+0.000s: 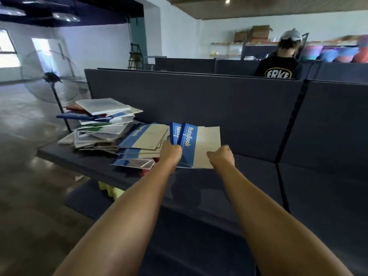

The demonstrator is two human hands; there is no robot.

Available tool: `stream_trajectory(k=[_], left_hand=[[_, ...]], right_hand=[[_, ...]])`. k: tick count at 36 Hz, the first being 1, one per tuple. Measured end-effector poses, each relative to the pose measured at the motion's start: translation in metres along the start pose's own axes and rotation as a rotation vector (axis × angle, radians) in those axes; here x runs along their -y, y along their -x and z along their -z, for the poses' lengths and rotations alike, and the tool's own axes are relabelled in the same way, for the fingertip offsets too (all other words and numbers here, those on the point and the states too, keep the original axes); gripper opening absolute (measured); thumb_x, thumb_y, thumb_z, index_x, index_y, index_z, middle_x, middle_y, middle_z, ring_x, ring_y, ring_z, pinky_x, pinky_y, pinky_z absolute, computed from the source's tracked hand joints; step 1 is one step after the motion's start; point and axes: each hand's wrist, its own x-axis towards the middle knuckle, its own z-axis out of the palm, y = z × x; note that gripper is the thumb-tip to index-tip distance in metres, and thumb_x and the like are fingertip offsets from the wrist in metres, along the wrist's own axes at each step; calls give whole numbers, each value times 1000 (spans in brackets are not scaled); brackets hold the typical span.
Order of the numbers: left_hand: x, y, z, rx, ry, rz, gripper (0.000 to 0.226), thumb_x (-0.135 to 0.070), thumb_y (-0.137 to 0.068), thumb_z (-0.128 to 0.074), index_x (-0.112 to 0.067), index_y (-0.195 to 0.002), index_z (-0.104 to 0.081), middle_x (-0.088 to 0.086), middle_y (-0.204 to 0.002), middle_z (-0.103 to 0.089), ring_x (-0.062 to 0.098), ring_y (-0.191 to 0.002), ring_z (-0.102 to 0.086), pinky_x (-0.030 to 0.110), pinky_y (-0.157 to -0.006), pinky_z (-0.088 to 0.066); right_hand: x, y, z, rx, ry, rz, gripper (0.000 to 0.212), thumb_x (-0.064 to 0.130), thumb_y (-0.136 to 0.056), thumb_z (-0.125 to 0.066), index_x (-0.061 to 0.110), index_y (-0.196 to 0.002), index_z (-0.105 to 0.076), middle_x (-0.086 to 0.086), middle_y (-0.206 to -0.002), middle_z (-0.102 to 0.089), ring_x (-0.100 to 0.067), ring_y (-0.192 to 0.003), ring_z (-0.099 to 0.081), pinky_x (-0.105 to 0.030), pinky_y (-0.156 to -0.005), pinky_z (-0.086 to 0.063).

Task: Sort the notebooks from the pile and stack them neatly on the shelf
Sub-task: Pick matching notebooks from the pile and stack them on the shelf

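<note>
Sorting step in hand: left hand point(170, 152) and right hand point(222, 156) both curled round the near edges of two blue-and-cream notebooks point(196, 145), held just above the dark shelf point(249, 176), right beside the untidy pile point(105, 126). Next, probably: square both edges together, lay flat, clear of the pile.

Polished grey floor point(23, 120), white walls point(95, 42), pedestal fan point(52, 76), navy partitions point(199, 96), bright windows point(7, 48).
</note>
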Motion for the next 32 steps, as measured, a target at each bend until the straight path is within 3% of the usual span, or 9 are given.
stream_trajectory(k=[6,11,15,21,26,32], left_hand=[[0,21,-38,137,-23,-12,42,-2,-89,-39,-5,-130,-44,16,-129,-55,33,-112,-55,39,-86,-47],[3,43,-68,289,-5,-50,32,0,-89,-41,-9,-120,-45,10,-115,-55,24,-93,-50,33,-80,-41],[4,67,-95,407,-18,-32,20,-1,-89,-41,-11,-107,-41,6,-100,-50,15,-74,-49,32,-70,-39],[-7,119,-142,552,2,-45,20,-1,-91,-38,-8,-109,-41,9,-103,-50,19,-83,-51,31,-65,-40],[-17,170,-190,609,-6,-103,12,-4,-94,-35,-8,-104,-40,6,-95,-46,12,-71,-44,30,-65,-36],[-28,241,-248,668,-24,-188,12,-12,-93,-53,-11,-101,-43,5,-96,-51,17,-77,-51,28,-63,-39]], right_hand=[[-29,14,37,-94,81,-75,47,23,-93,-54,2,-133,-40,-12,-124,-56,-30,-110,-57,-34,-75,-47],[-62,31,66,-183,78,-163,42,23,-93,-54,5,-129,-42,-9,-122,-57,-28,-107,-57,-31,-70,-42],[-89,45,94,-246,80,-222,42,22,-91,-56,6,-128,-43,-9,-121,-57,-28,-107,-58,-33,-74,-47],[-133,70,147,-362,87,-314,42,25,-90,-59,6,-124,-45,-9,-118,-58,-27,-104,-59,-32,-71,-46],[-173,93,197,-451,104,-369,43,30,-90,-61,6,-122,-45,-9,-116,-59,-27,-102,-59,-32,-68,-44],[-226,125,265,-530,122,-421,46,37,-91,-60,7,-123,-45,-8,-123,-58,-28,-110,-57,-33,-76,-44]])
